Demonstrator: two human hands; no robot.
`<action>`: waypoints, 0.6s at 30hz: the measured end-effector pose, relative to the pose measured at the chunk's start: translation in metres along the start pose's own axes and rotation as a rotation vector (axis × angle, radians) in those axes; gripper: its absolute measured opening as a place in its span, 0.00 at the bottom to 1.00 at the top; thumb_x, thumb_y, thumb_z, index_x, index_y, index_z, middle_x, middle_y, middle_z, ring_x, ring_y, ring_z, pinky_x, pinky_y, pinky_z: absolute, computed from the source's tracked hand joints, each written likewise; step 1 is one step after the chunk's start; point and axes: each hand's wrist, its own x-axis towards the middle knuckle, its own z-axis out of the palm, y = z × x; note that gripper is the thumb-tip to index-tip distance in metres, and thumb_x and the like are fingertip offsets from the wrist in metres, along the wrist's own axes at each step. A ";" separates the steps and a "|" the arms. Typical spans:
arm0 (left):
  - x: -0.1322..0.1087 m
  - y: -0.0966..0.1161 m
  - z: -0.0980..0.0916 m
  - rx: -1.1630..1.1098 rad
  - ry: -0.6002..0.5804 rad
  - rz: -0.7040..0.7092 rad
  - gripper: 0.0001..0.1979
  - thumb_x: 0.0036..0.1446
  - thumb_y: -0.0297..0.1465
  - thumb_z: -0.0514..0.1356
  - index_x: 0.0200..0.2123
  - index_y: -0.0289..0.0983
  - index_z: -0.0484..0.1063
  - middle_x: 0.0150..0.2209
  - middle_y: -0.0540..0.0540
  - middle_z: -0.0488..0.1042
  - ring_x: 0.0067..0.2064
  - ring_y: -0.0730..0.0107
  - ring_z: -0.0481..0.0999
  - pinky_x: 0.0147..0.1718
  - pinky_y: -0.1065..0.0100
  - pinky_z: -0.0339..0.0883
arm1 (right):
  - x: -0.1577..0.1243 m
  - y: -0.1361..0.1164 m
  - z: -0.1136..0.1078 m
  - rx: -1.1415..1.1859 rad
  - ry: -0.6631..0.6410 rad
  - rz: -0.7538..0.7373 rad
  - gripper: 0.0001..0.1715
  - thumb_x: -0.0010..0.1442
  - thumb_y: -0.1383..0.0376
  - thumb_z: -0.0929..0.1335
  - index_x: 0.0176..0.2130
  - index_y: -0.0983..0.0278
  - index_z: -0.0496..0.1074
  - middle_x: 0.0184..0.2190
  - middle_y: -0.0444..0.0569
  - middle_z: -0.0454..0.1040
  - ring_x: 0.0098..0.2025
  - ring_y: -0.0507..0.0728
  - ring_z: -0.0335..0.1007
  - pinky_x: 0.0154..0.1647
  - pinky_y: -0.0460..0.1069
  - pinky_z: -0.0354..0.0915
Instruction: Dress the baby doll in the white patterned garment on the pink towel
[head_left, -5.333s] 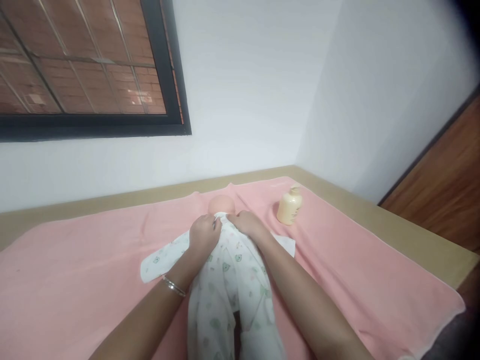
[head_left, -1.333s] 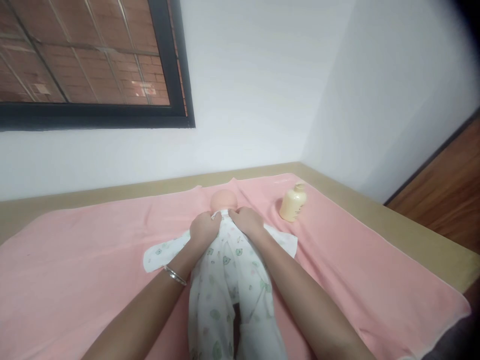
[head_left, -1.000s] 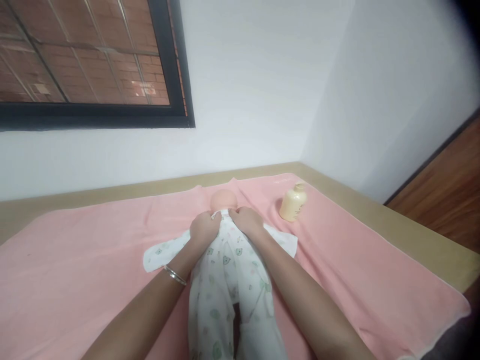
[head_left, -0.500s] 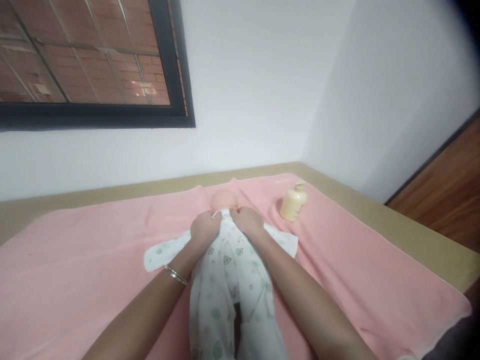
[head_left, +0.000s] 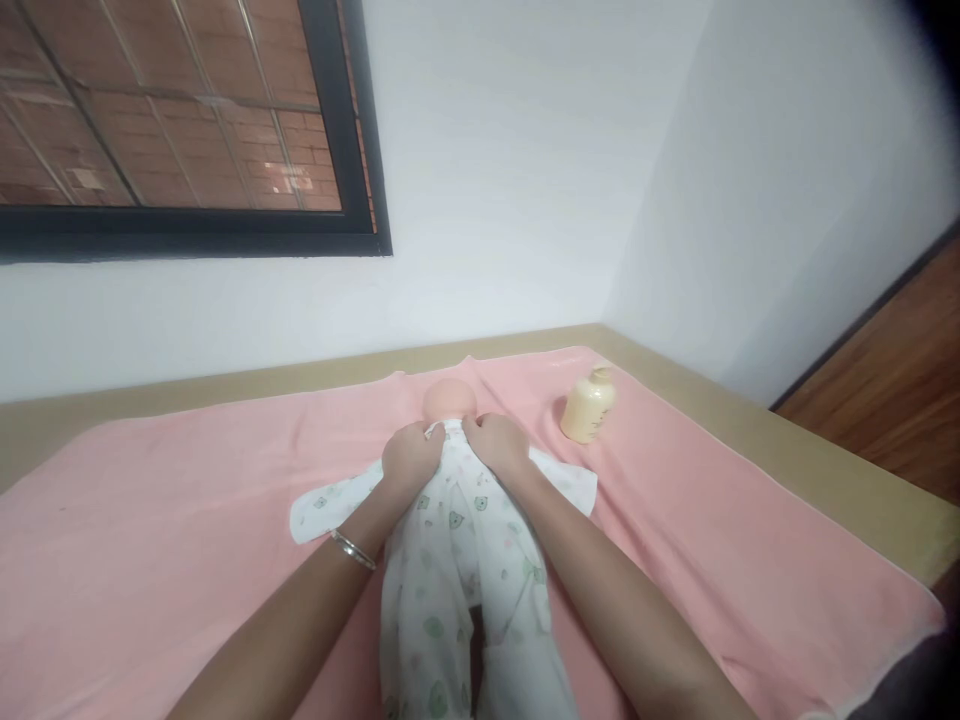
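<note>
A white baby outfit with green leaf and bear prints lies over a doll, its sleeves spread to both sides. Only the doll's smooth round head shows, beyond the neckline. My left hand is closed on the outfit's neck edge at the left. Opposite it, my right hand grips the same edge at the right, thumb toward the middle. Both legs of the outfit stretch toward me between my forearms. The doll's body is hidden under the cloth.
A cream pump bottle stands to the right of the doll on a pink blanket. The blanket covers a tan mattress that meets white walls. A dark-framed window is at upper left, a wooden panel at right.
</note>
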 end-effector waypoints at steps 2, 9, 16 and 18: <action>0.000 0.000 0.001 0.000 -0.002 -0.003 0.25 0.57 0.45 0.43 0.29 0.36 0.73 0.30 0.41 0.76 0.31 0.63 0.71 0.27 0.69 0.54 | 0.000 0.000 0.000 -0.002 0.010 -0.002 0.31 0.61 0.51 0.52 0.37 0.63 0.75 0.35 0.55 0.76 0.38 0.62 0.71 0.35 0.51 0.60; 0.000 0.000 0.000 -0.010 -0.012 -0.012 0.25 0.57 0.45 0.43 0.32 0.34 0.74 0.33 0.39 0.76 0.34 0.63 0.72 0.29 0.70 0.56 | -0.003 -0.002 -0.002 -0.008 0.018 0.003 0.33 0.61 0.49 0.52 0.37 0.64 0.75 0.35 0.56 0.76 0.39 0.62 0.70 0.37 0.50 0.60; -0.001 0.002 -0.003 -0.023 -0.011 -0.019 0.23 0.56 0.43 0.44 0.29 0.36 0.74 0.31 0.40 0.76 0.32 0.63 0.72 0.27 0.69 0.55 | -0.008 -0.006 -0.003 -0.039 0.053 -0.016 0.34 0.61 0.47 0.51 0.35 0.65 0.75 0.34 0.56 0.75 0.39 0.62 0.70 0.38 0.51 0.59; 0.000 0.002 -0.005 -0.025 -0.021 -0.023 0.23 0.56 0.44 0.45 0.28 0.36 0.73 0.30 0.40 0.76 0.31 0.63 0.71 0.27 0.69 0.55 | -0.011 -0.009 -0.005 -0.074 0.084 -0.009 0.33 0.62 0.49 0.52 0.36 0.66 0.74 0.34 0.58 0.75 0.39 0.62 0.70 0.40 0.52 0.58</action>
